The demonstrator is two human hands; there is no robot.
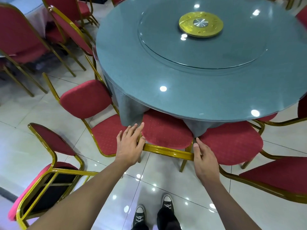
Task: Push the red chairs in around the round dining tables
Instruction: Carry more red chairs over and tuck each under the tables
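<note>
A round table (pixel 191 100) with a grey cloth and glass top fills the upper right. Directly before me, a red chair (pixel 166 131) with a gold frame has its seat partly under the table edge. My left hand (pixel 130 145) rests on the left end of its gold top rail (pixel 167 151), fingers straight and pointing toward the table. At the rail's right end, my right hand (pixel 205 161) grips it, thumb lying along the top and fingers hidden behind. A second red chair (pixel 86 98) stands angled at the left, and a third (pixel 232 143) at the right.
A tipped chair (pixel 48 176) lies at my lower left, another chair back (pixel 275 178) at lower right. More red chairs (pixel 20 37) crowd a neighbouring table at upper left. A glass turntable with a gold hub (pixel 200 24) tops the table. My shoes (pixel 152 213) stand on glossy tiles.
</note>
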